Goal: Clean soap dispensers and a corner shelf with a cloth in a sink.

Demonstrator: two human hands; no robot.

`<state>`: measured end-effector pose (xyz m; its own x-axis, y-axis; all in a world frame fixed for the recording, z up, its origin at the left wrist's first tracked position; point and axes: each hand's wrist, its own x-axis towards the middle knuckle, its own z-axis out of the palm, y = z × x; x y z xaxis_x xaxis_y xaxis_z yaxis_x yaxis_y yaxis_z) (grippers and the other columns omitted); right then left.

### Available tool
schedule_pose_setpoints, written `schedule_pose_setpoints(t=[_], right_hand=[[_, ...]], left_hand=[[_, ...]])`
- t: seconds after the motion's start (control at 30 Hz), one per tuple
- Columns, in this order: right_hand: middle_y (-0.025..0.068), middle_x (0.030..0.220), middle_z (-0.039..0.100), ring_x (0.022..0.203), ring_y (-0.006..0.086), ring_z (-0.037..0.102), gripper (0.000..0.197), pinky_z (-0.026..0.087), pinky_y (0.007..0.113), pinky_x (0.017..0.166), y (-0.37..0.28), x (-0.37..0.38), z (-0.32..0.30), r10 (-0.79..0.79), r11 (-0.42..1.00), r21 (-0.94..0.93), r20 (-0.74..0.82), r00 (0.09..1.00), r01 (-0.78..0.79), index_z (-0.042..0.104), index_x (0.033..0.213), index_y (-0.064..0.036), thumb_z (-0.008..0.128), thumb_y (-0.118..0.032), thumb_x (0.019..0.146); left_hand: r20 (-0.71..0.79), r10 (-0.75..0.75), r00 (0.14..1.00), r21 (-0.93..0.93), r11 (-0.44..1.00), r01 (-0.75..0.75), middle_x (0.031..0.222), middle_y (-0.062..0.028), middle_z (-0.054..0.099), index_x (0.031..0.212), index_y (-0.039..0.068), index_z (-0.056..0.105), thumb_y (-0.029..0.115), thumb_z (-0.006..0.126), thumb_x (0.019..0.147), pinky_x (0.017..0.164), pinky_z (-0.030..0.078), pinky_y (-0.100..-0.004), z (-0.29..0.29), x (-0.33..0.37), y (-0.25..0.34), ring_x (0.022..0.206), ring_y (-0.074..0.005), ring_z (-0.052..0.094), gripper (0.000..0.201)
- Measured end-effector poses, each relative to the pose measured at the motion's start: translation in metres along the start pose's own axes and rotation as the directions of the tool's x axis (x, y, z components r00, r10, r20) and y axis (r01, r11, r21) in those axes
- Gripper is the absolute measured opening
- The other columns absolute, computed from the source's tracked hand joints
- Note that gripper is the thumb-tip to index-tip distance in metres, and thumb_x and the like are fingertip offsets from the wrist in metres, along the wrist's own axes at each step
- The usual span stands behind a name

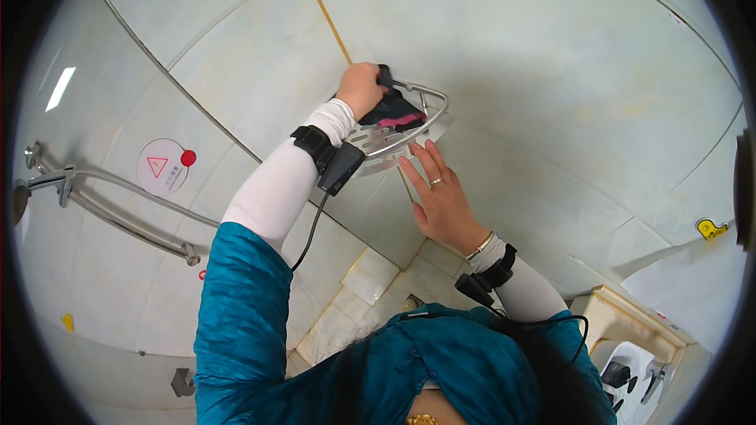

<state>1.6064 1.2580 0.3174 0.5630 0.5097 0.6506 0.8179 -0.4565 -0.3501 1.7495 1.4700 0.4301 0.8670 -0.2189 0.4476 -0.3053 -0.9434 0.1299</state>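
Left fingers are grasping black-and-pink cloth over the curved silver metal shelf, flat pressure probably helping. Right fingers are holding nothing.

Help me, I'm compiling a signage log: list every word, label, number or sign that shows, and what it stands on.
Round white sticker, on the pale surface at left: red warning triangle; small lettering, which I won't copy.
Yellow tag, far right: dark marks, too small to read.
Anything else: too small or blurred.
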Motion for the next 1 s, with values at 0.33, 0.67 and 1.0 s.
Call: schedule_pose_setpoints(t=[0.33,0.67,1.0], right_hand=[[0.0164,0.150,0.028,0.142,0.0375,0.023,0.083,0.036,0.049,0.102,0.003,0.000,-0.002,-0.024,1.000,0.010,-0.001,1.000,0.024,0.036,0.144,-0.0076,0.060,0.004,0.066],[0.0159,0.150,0.029,0.142,0.0371,0.023,0.083,0.037,0.049,0.100,0.002,-0.001,-0.002,-0.006,1.000,0.003,-0.022,1.000,0.006,0.036,0.144,-0.0087,0.061,0.003,0.065],[0.0153,0.150,0.029,0.142,0.0374,0.023,0.084,0.036,0.049,0.102,0.005,-0.002,-0.001,0.007,1.000,-0.005,-0.041,0.999,-0.007,0.036,0.144,-0.0087,0.061,0.004,0.065]], left_hand=[[-0.017,-0.125,0.992,0.079,0.989,0.126,0.072,-0.0240,0.063,0.077,-0.004,0.068,0.022,0.077,0.071,0.067,0.050,-0.0440,-0.006,0.005,-0.023,0.072,-0.0390,0.064,0.027],[0.082,-0.012,0.997,0.045,0.999,0.008,0.080,-0.0234,0.065,0.083,-0.003,0.070,0.025,0.079,0.069,0.073,0.050,-0.0442,-0.014,0.019,-0.009,0.080,-0.0398,0.064,0.033],[0.015,0.070,0.997,-0.043,0.997,-0.069,0.073,-0.0223,0.064,0.078,-0.004,0.067,0.025,0.079,0.069,0.067,0.050,-0.0426,-0.003,0.011,0.014,0.071,-0.0402,0.062,0.033]])
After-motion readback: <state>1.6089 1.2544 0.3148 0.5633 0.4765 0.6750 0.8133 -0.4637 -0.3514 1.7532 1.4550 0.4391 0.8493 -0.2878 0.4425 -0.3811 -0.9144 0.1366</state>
